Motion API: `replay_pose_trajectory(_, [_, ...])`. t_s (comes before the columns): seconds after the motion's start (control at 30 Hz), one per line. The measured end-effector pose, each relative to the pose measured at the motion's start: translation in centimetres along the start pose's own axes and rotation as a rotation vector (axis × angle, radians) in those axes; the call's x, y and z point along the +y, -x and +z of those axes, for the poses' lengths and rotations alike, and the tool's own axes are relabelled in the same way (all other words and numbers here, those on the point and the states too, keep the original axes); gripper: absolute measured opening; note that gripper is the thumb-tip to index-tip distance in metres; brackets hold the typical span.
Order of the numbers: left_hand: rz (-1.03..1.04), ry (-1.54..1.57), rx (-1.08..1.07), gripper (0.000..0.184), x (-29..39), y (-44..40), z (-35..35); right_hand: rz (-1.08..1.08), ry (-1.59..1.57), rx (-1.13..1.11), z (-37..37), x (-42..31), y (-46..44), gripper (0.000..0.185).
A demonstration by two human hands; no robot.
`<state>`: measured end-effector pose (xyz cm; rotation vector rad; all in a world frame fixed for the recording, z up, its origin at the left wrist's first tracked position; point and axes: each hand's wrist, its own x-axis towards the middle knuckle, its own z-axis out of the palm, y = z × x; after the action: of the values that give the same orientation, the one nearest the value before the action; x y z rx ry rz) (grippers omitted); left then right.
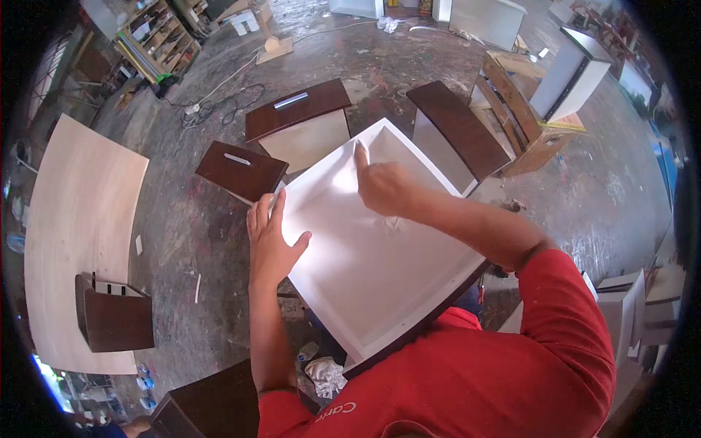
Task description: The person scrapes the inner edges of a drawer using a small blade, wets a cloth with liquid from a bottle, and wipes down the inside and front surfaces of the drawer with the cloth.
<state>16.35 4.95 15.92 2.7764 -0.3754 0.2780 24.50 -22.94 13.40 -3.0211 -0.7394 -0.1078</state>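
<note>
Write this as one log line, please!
left hand: on white drawer rim | right hand: index finger inside, near far corner | brown-fronted drawers: on floor

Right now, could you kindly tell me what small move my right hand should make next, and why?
Probably slide the right hand along the drawer's inner wall: its index finger reaches toward that wall near the far corner, and the left hand is at the left corner, seemingly placed to steady it.

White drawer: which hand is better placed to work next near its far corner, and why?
Probably the right hand: it reaches inside the drawer, index finger extended close to that corner, while the left hand is at the left edge.
</note>
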Motion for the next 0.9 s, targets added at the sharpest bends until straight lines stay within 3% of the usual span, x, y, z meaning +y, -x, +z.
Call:
replay_pose_trajectory(0.1, [0.009,0.000,0.003,0.103,-0.1,0.2,0.2,-0.042,-0.127,0.090,-0.4,1.1,0.7,0.077])
replay_pose_trajectory(0.23, [0.027,0.023,0.015,0.100,0.1,0.3,-0.2,0.108,-0.241,-0.025,-1.1,-0.3,0.5,0.076])
replay_pose_trajectory(0.33, [0.033,0.028,0.021,0.098,0.2,0.2,-0.4,0.143,-0.234,-0.116,-3.1,-0.8,1.2,0.074])
replay_pose_trajectory(0.43, [0.025,0.044,0.008,0.098,0.2,0.6,-0.5,0.091,-0.181,0.017,-1.1,0.8,1.1,0.074])
replay_pose_trajectory(0.9, [0.014,0.035,0.007,0.099,0.0,0.2,-0.1,0.078,-0.023,0.003,-2.5,1.8,0.8,0.076])
